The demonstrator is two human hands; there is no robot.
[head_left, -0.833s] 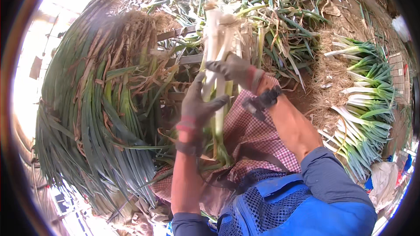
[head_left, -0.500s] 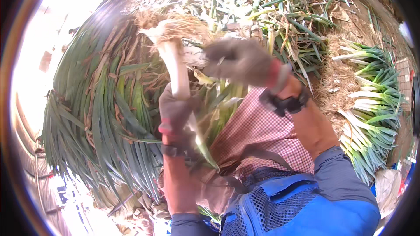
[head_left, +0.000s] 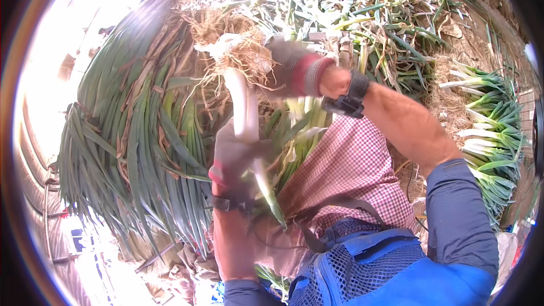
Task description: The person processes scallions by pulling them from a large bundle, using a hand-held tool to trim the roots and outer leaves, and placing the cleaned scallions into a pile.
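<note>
A long green onion (head_left: pixel 245 107) with a thick white stalk stands nearly upright before me, its bushy roots at the top. My left hand (head_left: pixel 235 150), in a brownish work glove, is wrapped round the stalk's lower part, and the narrow green end pokes out below. Beside the roots is my gloved right hand (head_left: pixel 292 65), its back and red cuff showing. Its fingers curl in behind the root tuft, which hides their tips and anything they grip.
A large heap of untrimmed green onions (head_left: pixel 136 130) lies on the left. Loose leaf trimmings (head_left: pixel 362 5) cover the ground at the far side. Several cleaned green onions (head_left: pixel 481 136) lie in a row at the right. A checked cloth (head_left: pixel 362 175) covers my lap.
My right hand has moved up, close against the roots, and its wrist has turned. The green onion has shifted slightly right and down with my left hand still round it.
</note>
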